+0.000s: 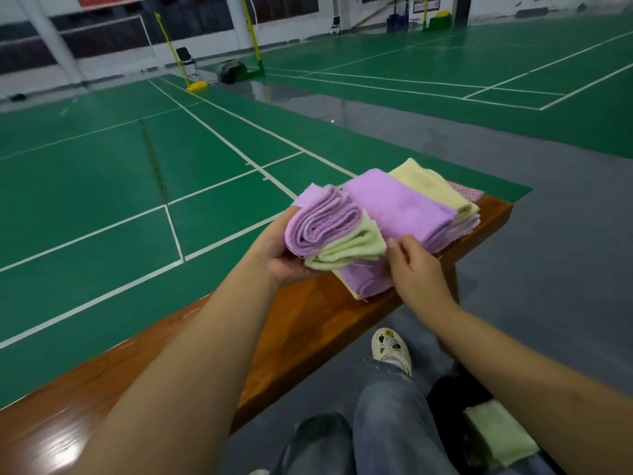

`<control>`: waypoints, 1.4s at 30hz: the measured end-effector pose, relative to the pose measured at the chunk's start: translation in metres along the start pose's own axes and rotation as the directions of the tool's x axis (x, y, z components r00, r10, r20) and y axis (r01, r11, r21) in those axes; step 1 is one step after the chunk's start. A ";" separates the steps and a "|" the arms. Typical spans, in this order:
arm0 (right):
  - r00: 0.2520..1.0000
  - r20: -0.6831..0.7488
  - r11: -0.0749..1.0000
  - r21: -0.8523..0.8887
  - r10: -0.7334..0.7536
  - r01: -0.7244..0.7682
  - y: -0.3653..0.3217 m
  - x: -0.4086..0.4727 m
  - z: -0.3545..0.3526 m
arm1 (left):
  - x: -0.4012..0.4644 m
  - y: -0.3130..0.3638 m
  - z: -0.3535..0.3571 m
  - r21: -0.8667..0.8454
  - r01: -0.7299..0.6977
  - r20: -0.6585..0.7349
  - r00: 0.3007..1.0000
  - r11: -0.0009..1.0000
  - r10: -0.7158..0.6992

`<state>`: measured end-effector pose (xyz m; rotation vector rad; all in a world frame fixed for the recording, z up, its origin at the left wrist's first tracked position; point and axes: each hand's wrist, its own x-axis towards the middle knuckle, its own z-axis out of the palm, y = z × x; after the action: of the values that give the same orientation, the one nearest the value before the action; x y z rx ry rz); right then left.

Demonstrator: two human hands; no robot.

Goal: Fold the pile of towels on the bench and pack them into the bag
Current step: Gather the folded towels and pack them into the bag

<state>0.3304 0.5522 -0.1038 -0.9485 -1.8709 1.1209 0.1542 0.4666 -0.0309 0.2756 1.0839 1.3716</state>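
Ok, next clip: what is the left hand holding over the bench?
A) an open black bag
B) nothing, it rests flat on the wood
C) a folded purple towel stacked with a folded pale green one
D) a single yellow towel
C: the left hand supports a folded purple towel lying on a folded pale green towel, lifted above the wooden bench.

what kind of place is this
Most likely an indoor badminton hall: green courts marked with white lines, yellow net posts, and a wooden bench at courtside.
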 end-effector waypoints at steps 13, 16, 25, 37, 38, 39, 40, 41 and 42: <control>0.716 0.669 0.385 0.618 0.200 -0.685 -0.046 0.022 0.031 | -0.034 -0.014 -0.019 0.230 0.000 0.006 1.000 0.973 -0.001; 0.692 0.717 0.476 0.582 0.081 -0.659 -0.046 0.015 0.028 | -0.035 -0.024 -0.013 0.372 -0.015 -0.072 0.996 0.928 0.045; 0.780 0.616 0.635 0.647 -0.109 -0.422 -0.016 -0.043 -0.044 | -0.060 -0.077 0.023 0.604 -0.224 0.251 0.964 0.765 0.083; 0.848 0.298 0.763 0.375 0.439 -0.527 0.129 -0.135 -0.172 | 0.055 -0.267 0.103 0.734 -0.072 0.281 0.938 0.676 -0.205; 0.840 0.257 0.768 0.343 0.477 -0.541 0.143 -0.139 -0.175 | 0.066 -0.279 0.106 0.744 -0.054 0.274 0.934 0.666 -0.230; 0.831 0.226 0.771 0.310 0.509 -0.557 0.156 -0.142 -0.177 | 0.076 -0.290 0.110 0.766 -0.051 0.270 0.930 0.640 -0.249; 0.813 0.198 0.758 0.293 0.547 -0.582 0.174 -0.146 -0.181 | 0.091 -0.305 0.114 0.794 -0.044 0.268 0.921 0.606 -0.284; 0.799 0.173 0.742 0.299 0.576 -0.600 0.189 -0.148 -0.182 | 0.102 -0.315 0.116 0.823 -0.037 0.258 0.914 0.567 -0.314; 0.778 0.149 0.713 0.323 0.611 -0.622 0.208 -0.152 -0.184 | 0.116 -0.328 0.117 0.838 -0.013 0.243 0.904 0.546 -0.351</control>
<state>0.6029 0.5585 -0.2654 -1.3901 -1.3017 1.8099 0.4333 0.5344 -0.2592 1.0705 1.3103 0.4732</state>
